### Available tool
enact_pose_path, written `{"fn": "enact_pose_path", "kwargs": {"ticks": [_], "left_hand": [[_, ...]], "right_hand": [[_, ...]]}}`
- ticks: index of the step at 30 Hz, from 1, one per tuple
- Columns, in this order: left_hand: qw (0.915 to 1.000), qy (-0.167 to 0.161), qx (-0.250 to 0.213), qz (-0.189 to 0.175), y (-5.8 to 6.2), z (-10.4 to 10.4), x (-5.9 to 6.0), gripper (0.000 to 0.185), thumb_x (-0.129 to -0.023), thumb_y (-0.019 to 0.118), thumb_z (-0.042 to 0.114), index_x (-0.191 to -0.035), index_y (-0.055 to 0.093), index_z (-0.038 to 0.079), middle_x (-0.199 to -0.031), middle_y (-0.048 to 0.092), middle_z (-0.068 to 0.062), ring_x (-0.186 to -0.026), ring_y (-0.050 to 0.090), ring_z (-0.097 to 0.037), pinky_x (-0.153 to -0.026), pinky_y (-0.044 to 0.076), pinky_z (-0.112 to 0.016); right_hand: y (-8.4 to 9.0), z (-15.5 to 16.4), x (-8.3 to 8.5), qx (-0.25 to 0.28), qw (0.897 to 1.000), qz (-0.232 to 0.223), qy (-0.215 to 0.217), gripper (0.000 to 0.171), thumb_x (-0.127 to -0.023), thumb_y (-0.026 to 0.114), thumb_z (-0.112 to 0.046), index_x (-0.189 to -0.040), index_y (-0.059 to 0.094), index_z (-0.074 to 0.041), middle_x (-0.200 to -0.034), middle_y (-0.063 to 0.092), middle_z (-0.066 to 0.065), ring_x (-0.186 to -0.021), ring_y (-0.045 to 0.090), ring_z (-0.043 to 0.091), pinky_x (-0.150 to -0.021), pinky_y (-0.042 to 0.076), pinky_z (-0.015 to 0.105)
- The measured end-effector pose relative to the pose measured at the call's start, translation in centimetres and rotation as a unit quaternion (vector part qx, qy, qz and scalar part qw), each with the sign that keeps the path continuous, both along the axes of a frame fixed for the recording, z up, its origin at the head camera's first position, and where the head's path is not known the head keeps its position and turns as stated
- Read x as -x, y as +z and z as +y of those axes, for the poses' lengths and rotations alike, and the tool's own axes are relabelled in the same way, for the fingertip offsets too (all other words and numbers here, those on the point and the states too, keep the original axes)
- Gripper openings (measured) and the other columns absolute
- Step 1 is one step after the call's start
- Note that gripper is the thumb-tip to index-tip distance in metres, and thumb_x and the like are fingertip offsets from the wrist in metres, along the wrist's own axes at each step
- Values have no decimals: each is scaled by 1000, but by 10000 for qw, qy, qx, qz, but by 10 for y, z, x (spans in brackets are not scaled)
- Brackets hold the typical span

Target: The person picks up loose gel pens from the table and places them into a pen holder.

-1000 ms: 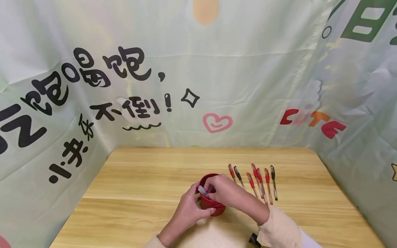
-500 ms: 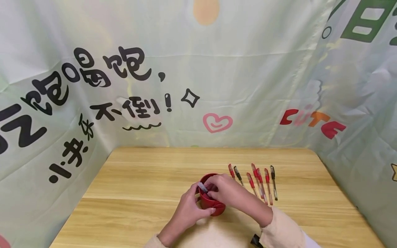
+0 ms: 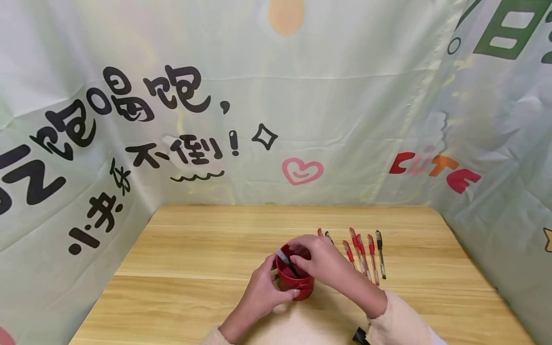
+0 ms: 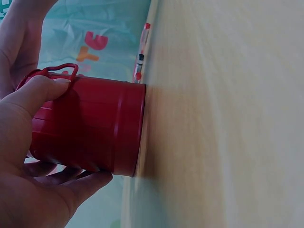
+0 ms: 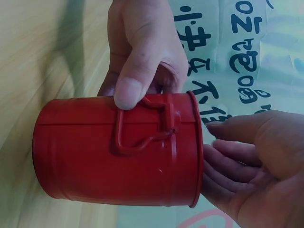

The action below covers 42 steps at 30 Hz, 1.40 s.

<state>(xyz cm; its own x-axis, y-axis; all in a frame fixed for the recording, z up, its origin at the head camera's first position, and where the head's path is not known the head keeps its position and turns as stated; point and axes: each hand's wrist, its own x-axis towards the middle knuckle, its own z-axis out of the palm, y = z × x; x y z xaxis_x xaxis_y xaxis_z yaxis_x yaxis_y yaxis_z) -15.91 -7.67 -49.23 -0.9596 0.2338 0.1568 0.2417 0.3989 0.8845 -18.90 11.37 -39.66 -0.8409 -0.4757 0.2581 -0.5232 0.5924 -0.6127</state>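
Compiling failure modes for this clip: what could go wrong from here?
1. The pen leaning in the red bucket has its pale end near the rim, close to the right hand; a finger might knock it.
2. The right forearm hides part of the loose pens in the head view; a low sweep could roll them.
3. The left hand grips the bucket; if it loosens, a bump could tip it.

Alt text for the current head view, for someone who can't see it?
A left hand holds a red cup on a wooden table while the right hand is at its opening, where a dark pen leans inside. Red and black pens lie to the right; printed fabric hangs behind.
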Motion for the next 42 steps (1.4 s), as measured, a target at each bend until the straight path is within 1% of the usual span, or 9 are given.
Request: {"fn": "enact_pose_path", "kwargs": {"ticks": [4,8,12,16,20,26,34,38,42], "left_hand": [[10000,-22,-24,-16,-1,0,0,94,-75,92,31,-152,44,8,-144,61,-11,-130,61,-29,-99,63,-39],[10000,-17,2,53,-1,0,0,93,-74,92,29,-151,45,6,-143,62,-12,-130,62,-31,-98,63,-38],[10000,-7,-34,92,-1,1,0,93,-73,93,26,-150,45,6,-142,62,-12,-129,63,-31,-98,64,-37],[9999,3,-108,68,0,1,0,93,-72,94,24,-150,46,5,-142,62,-12,-129,63,-32,-98,63,-38],[9999,8,-130,57,0,1,0,93,-72,94,23,-149,46,5,-142,62,-12,-130,63,-32,-99,63,-38],[9999,11,-159,50,-1,2,1,94,-71,94,23,-150,46,6,-142,62,-13,-130,62,-32,-99,63,-38],[9999,26,-157,27,-2,1,0,94,-71,94,23,-150,46,6,-142,62,-12,-130,62,-32,-99,63,-38],[9999,22,-166,16,-2,2,0,94,-71,94,23,-150,46,5,-142,62,-13,-131,62,-33,-99,63,-38],[9999,37,-151,5,-1,2,0,95,-71,94,23,-150,46,5,-143,62,-13,-131,62,-33,-99,63,-37]], "right_hand": [[2,5,-2,179,9993,109,-314,27,-91,78,-10,-118,75,-6,-107,79,9,-95,77,21,-73,66,24],[4,13,-1,229,9975,124,-664,31,-91,79,-13,-122,74,-9,-112,78,7,-100,76,22,-80,67,34],[5,23,3,219,9950,163,-959,33,-92,78,-15,-124,72,-8,-116,77,8,-100,75,23,-86,66,43],[5,32,9,237,9924,102,-1204,34,-93,76,-12,-126,71,-4,-112,77,11,-94,75,21,-82,67,40],[0,39,19,240,9891,-51,-1450,32,-95,73,-11,-125,70,-1,-107,78,12,-91,76,22,-75,67,35],[-13,47,35,6,9840,-146,-1774,34,-96,71,-17,-126,70,-1,-108,79,13,-93,76,25,-74,66,38],[-29,50,52,-112,9817,-332,-1870,34,-96,71,-17,-124,70,3,-108,77,18,-95,76,31,-74,66,40],[-35,50,60,-200,9791,-563,-1943,35,-96,71,-18,-124,70,3,-106,78,16,-88,76,26,-70,65,38],[-41,49,65,-424,9742,-839,-2050,35,-96,69,-18,-124,71,2,-105,79,13,-80,73,18,-69,62,38]]}}
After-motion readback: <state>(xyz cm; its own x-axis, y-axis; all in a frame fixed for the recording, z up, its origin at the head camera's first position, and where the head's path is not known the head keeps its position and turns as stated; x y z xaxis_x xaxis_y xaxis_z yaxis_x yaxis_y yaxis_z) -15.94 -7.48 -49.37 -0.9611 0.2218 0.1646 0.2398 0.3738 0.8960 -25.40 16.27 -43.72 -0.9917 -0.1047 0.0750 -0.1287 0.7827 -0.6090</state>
